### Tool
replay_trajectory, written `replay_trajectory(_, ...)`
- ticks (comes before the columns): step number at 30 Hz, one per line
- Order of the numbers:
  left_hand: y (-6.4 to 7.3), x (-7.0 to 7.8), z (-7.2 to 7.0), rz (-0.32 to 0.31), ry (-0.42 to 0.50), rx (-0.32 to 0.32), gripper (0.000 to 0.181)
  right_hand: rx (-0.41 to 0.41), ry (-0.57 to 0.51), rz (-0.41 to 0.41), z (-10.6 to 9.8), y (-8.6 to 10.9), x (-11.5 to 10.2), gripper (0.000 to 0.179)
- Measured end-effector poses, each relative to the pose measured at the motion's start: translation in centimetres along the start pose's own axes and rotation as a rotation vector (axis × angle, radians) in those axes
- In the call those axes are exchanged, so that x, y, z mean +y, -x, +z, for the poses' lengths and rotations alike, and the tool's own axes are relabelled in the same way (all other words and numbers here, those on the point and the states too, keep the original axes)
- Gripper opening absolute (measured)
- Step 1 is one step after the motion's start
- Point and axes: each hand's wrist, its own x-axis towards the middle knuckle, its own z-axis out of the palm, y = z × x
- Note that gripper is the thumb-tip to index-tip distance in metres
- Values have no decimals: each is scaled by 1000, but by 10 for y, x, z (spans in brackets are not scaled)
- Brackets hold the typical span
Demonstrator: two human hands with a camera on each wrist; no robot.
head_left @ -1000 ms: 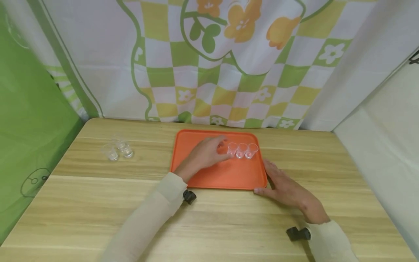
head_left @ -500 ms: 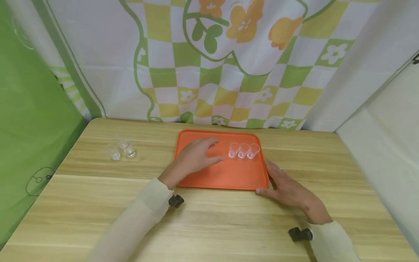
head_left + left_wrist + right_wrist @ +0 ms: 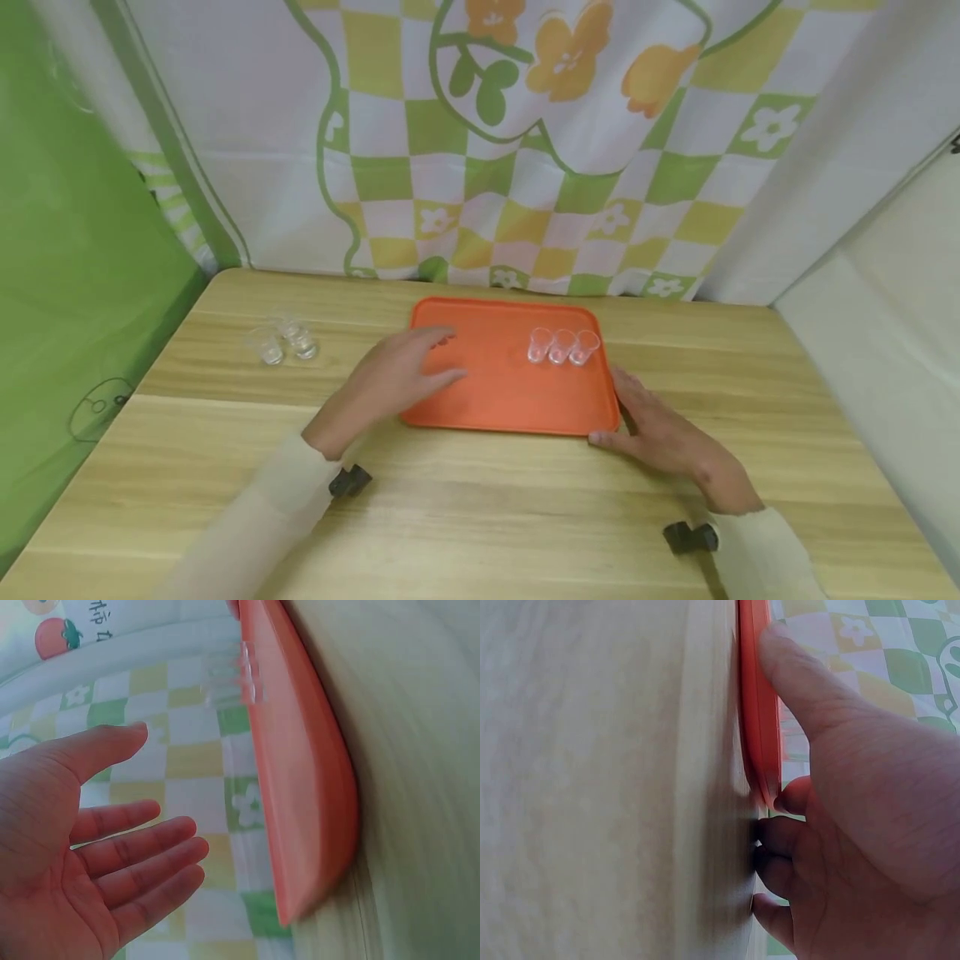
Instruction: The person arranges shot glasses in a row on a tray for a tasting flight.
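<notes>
Three small clear cups [image 3: 562, 347] stand upright in a row at the right side of an orange tray [image 3: 487, 392]. My left hand [image 3: 386, 375] hovers over the tray's left edge, its fingers spread and holding nothing; in the left wrist view the palm [image 3: 60, 900] shows bare. At the tray's front right corner my right hand [image 3: 660, 429] rests against the rim. Its thumb [image 3: 810, 682] lies along the front edge, while the fingers lie by the right side and on the table. More clear cups [image 3: 285, 337] stand grouped on the table to the left.
The wooden table [image 3: 480, 508] holds the tray near its back edge. A patterned curtain [image 3: 517, 192] hangs right behind. Green cloth [image 3: 90, 250] bounds the left side, and a white wall [image 3: 885, 275] the right.
My left hand has drawn away leftward from the row of cups, crossing the tray to its left edge. The right hand has stayed at the corner. The cups on the tray stand as before.
</notes>
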Motion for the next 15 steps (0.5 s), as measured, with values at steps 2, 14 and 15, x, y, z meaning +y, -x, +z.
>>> replay_trajectory(2, 7, -6, -6, 8, -28, 24, 60, -1, 1, -1, 0, 0, 0, 102)
replay_trajectory(14, 43, -32, -35, -54, -72, 105, 57, -3, 3, 0, 0, -1, 1, 102)
replay_trajectory(15, 46, -33, -36, -55, -70, 107, 57, -3, 5, 3, 0, -1, 0, 103)
